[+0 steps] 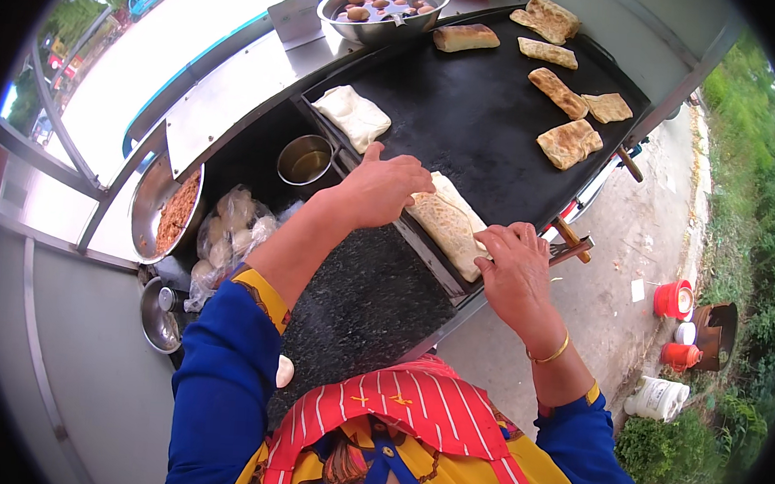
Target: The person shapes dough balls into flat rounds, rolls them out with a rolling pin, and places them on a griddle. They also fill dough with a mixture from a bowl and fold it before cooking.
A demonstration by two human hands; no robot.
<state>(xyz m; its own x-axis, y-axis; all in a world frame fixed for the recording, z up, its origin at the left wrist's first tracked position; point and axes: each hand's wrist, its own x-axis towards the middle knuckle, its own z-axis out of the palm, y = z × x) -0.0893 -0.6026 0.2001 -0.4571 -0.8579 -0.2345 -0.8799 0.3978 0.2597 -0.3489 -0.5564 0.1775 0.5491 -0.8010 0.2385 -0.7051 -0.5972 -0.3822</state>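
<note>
A filled flatbread (pixel 449 225), pale with light brown spots, lies at the near edge of the black griddle (pixel 494 98). My left hand (pixel 384 188) has its fingertips closed on the flatbread's far left end, with one finger sticking out. At the near right end, my right hand (pixel 517 269) pinches the edge between thumb and fingers; its wrist wears a gold bangle. A white, uncooked folded dough piece (pixel 353 116) rests on the griddle just beyond my left hand. Several browned flatbreads (pixel 570 144) sit along the griddle's far and right sides.
Left of the griddle stand a small metal cup (pixel 305 160) of oil, a bagful of dough balls (pixel 228 232) and a steel bowl (pixel 167 211) of reddish filling. An egg bowl (pixel 384 11) is at the back. A wooden-handled bar (pixel 574 242) juts out near my right hand.
</note>
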